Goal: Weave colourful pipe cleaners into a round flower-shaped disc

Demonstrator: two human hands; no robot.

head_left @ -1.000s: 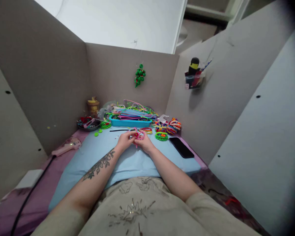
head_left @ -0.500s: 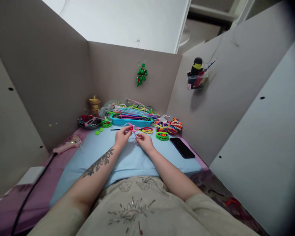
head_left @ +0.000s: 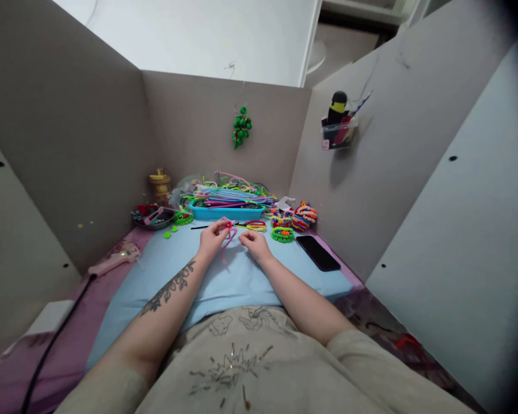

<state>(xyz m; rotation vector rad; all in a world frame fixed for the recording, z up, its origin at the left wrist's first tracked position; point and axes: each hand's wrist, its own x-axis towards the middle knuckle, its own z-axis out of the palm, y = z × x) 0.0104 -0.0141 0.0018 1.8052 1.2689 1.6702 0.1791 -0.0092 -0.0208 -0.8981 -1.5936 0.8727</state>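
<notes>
You wear a loose, pale grey-beige T-shirt (head_left: 285, 368); its left sleeve (head_left: 107, 376) and right sleeve (head_left: 362, 359), in the same pale cloth, reach to about the elbow. Its front carries thin dark line drawings (head_left: 256, 322), too small to make out; nearer you in view sits a jagged starburst print (head_left: 231, 364), ringed by short separate strokes; along your left forearm (head_left: 159, 329) runs a dark tattoo (head_left: 167, 291) of a leafy branch with shaded leaves.
</notes>
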